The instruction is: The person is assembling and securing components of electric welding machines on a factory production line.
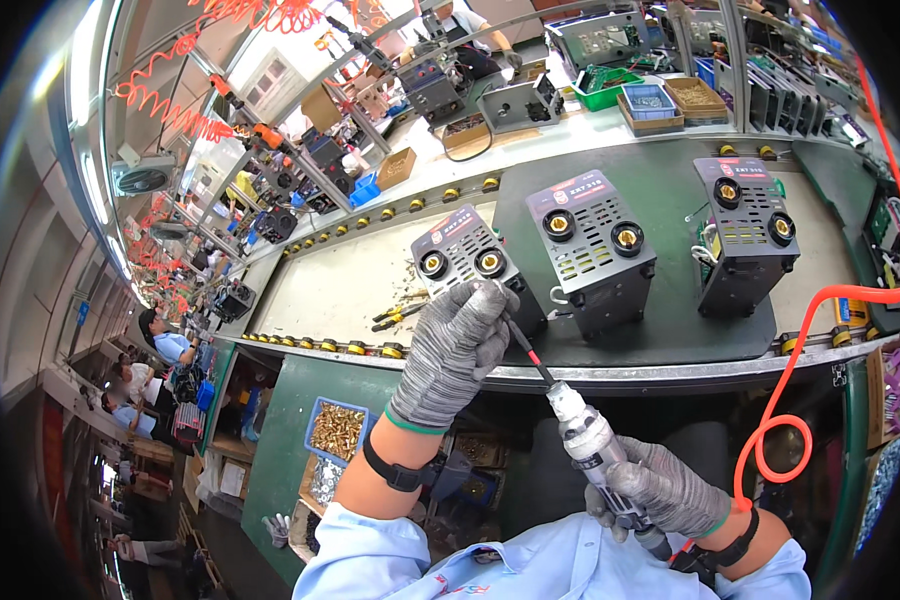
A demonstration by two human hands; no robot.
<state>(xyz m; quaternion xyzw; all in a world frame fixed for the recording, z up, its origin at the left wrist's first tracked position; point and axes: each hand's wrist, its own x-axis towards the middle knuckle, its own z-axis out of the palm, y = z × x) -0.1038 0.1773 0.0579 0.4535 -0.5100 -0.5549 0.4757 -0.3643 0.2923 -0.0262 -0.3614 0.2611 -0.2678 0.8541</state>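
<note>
My right hand (670, 488), in a grey knit glove, is wrapped round the body of an air screwdriver (582, 432). Its long bit (538, 364) slants up and left to the gloved fingers of my left hand (452, 350). Those fingers are pinched together by the bit's tip; what they hold is hidden. Just beyond them stands a dark metal machine case (467, 238) with two round brass-centred sockets, partly covered by my left hand. Two similar cases, a middle one (592, 232) and a right one (750, 230), stand beside it on a green board (510, 200).
An orange air hose (792, 345) loops at the right. Yellow-handled pliers (398, 316) lie on the pale bench left of the cases. A blue bin of brass parts (338, 430) sits at lower left. More bins (650, 105) line the far bench, where another person (470, 30) works.
</note>
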